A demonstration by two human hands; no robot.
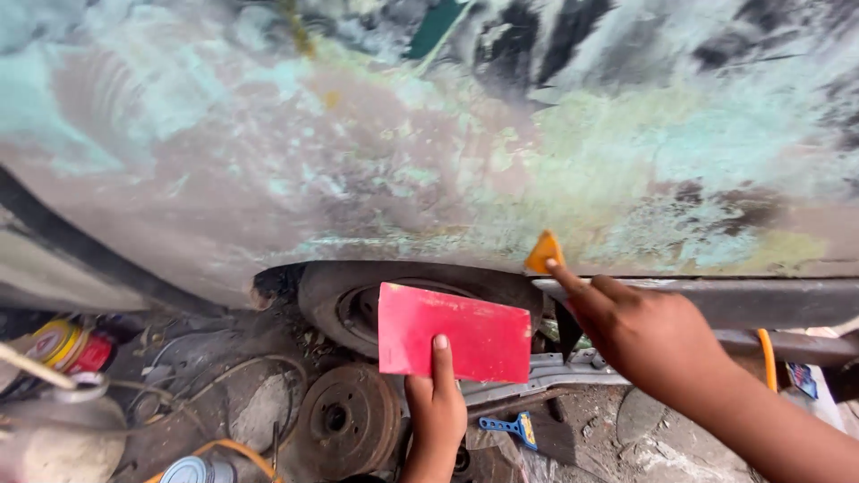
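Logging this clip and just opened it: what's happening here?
A person is working on a car body panel that is sanded and blotchy with patches of filler. The right hand presses a small orange spreader against the panel's lower edge, above the wheel arch. The left hand holds a red card upright, apart from the panel. Below lie a brake drum, cans and hoses.

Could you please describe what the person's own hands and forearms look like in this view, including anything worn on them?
Both are bare: the left hand and the right hand wear no gloves, rings or watch, and no sleeves show on either forearm. The fingernails are short; the left thumbnail looks pale and unpainted.
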